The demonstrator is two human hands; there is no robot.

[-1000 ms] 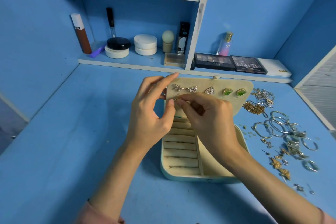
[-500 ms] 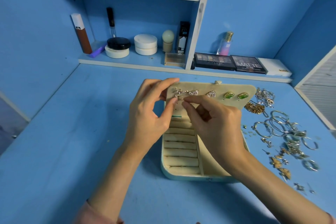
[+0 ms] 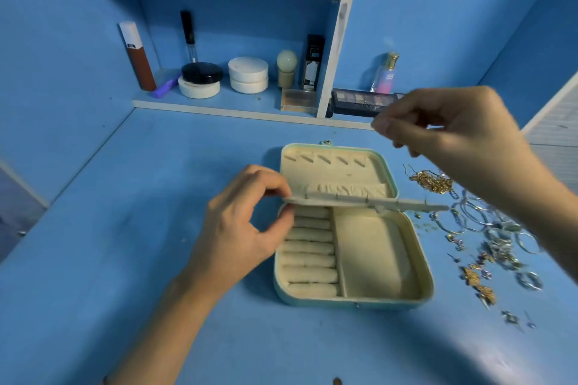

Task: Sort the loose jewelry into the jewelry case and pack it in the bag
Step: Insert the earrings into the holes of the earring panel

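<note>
The pale green jewelry case [image 3: 375, 262] lies open on the blue desk, with ring rolls on its left and a bare compartment on its right. Its cream earring panel [image 3: 347, 199] is seen edge-on, lying level across the hinge with earring posts sticking up. My left hand [image 3: 240, 234] pinches the panel's left end. Blurred, my right hand [image 3: 447, 134] hangs in the air above and to the right of the case, thumb and forefinger pressed together; I see nothing between them. Loose jewelry [image 3: 491, 228] lies scattered to the right of the case.
A gold chain [image 3: 433, 182] sits near the case's lid. Shelves at the back hold cosmetics: round jars [image 3: 248, 74], a brown tube [image 3: 137, 56], eyeshadow palettes [image 3: 359, 101]. A white louvred panel [image 3: 553, 131] stands at the far right. No bag is in view.
The earring panel stood upright facing me with earrings showing; now it is tipped down level. My right hand left the panel and rose to the upper right. The left hand dropped to the panel's left end.
</note>
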